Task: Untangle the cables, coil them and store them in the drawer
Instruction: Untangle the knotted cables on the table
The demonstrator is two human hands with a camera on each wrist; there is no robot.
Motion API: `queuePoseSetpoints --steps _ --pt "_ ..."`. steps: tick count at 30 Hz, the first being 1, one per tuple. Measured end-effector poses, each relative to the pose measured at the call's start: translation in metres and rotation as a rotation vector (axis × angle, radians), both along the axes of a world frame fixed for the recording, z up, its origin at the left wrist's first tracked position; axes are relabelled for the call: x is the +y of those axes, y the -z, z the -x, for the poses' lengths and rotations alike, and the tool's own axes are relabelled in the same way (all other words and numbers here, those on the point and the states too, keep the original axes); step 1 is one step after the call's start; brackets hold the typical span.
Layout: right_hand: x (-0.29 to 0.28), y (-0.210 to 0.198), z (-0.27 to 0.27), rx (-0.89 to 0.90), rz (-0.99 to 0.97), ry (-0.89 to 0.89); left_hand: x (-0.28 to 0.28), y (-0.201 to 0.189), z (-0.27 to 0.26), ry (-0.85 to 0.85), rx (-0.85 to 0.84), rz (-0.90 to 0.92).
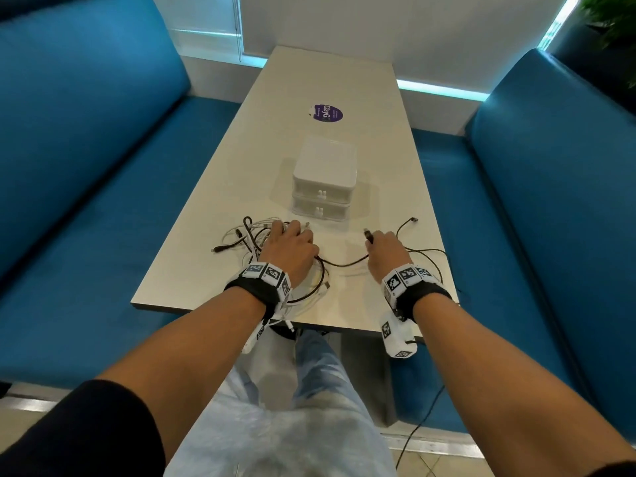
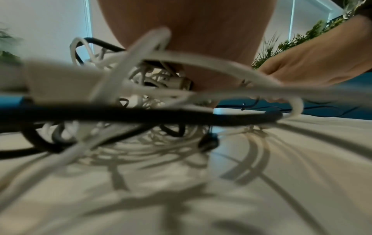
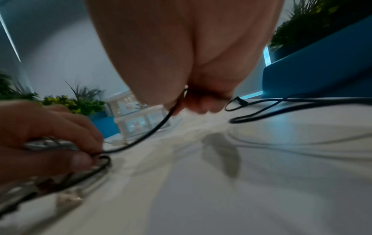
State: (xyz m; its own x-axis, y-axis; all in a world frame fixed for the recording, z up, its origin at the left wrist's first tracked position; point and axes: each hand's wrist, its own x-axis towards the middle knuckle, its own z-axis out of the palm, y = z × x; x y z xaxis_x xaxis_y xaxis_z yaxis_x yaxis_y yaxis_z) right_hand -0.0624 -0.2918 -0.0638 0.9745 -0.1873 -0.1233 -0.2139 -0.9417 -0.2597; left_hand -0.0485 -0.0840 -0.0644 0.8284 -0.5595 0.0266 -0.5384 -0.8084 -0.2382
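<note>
- Nearest, each forearm wears a black wrist strap carrying white blocks printed with black-and-white square markers.
- The left hand (image 1: pixel 288 247) lies palm down on the tangle of cables (image 1: pixel 251 241), a knot of thin white and black round cords on the table (image 1: pixel 389 160); in the right wrist view its fingers curl over the strands and its thumb presses a black loop.
- The right hand (image 1: pixel 385 251) is closed round a black cable (image 1: pixel 344 263), with the plug end sticking up out of the fist; the cord sags between the two hands, and more of it loops on the tabletop to the right, ending in a small plug.
- The table is smooth, matt and off-white, a long rectangle.
- Just beyond the hands stands the drawer unit (image 1: pixel 323 179), a translucent white plastic box with rounded corners; its two stacked drawers are shut, each with a small rabbit-shaped knob.
- Farther along lies a round purple sticker (image 1: pixel 325 113) reading "ClayG"; the smaller print is unreadable.
- Blue padded benches (image 1: pixel 103 149) flank the table.
</note>
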Motion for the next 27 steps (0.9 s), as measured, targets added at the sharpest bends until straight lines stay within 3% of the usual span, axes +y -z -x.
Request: queuePoseSetpoints --steps 6,12,21,27 --pt "0.040 -0.013 0.003 0.060 -0.269 -0.247 -0.012 -0.002 0.006 0.023 0.030 -0.035" --pt "0.053 -0.013 0.003 0.092 -0.464 -0.229 -0.010 -0.004 0.007 0.009 0.034 -0.009" --pt "0.030 -0.020 0.003 0.069 -0.045 -0.315 -0.004 0.000 0.008 0.119 -0.094 -0.080" --pt "0.012 -0.022 0.007 0.028 0.177 -0.293 -0.002 -0.010 0.005 0.117 -0.096 -0.031"
